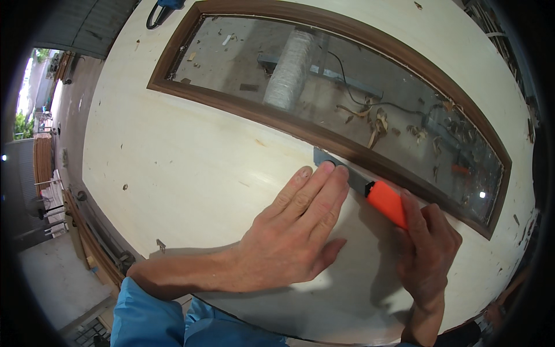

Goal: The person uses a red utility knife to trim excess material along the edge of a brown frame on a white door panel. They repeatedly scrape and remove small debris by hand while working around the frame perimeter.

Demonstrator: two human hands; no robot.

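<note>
My right hand (pixel 429 246) is closed round the handle of an orange-handled knife (pixel 387 203). Its long, flat grey blade points up and left, along the lower edge of a brown frame (pixel 243 114). My left hand (pixel 295 231) lies with fingers stretched out, its fingertips on the blade near the tip and its thumb apart. The frame surrounds a glass pane (pixel 240 58) set in a large cream panel (pixel 191 162). The fingertips hide part of the blade.
Through the glass show a plastic-wrapped roll (pixel 289 69), a dark cable (pixel 399 104) and scattered shavings (pixel 378 124). A blue tool (pixel 169 4) rests at the panel's far left edge. Long boards (pixel 92 237) lie beyond the left side. Small chips dot the panel.
</note>
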